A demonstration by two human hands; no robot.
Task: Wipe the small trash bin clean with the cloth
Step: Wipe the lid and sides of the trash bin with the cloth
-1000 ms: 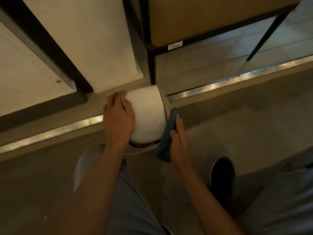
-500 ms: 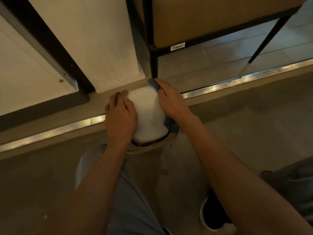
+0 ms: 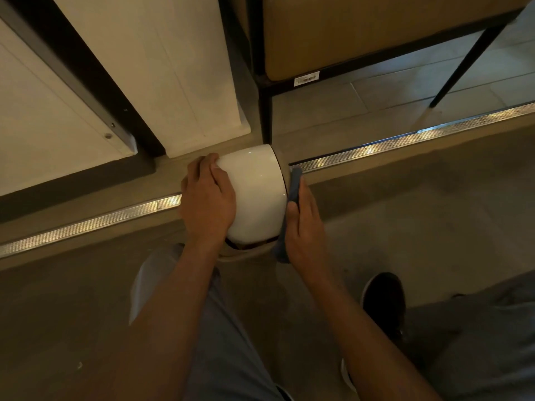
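Note:
The small white trash bin [image 3: 254,198] sits on the floor in front of me, its glossy domed top facing the camera and a tan rim showing at its near edge. My left hand [image 3: 207,204] grips the bin's left side, fingers curled over the top. My right hand [image 3: 302,224] presses a blue cloth [image 3: 293,186] flat against the bin's right side, fingers straight along the cloth. Part of the cloth hangs below my right palm.
A metal floor strip [image 3: 405,146] runs across behind the bin. A white cabinet panel [image 3: 162,68] stands behind on the left, a black-framed seat [image 3: 376,33] behind on the right. My knee [image 3: 173,285] and black shoe [image 3: 382,299] are close below.
My right hand with the cloth has moved from the bin's far top edge back down its right side. My left hand has kept its hold on the left side.

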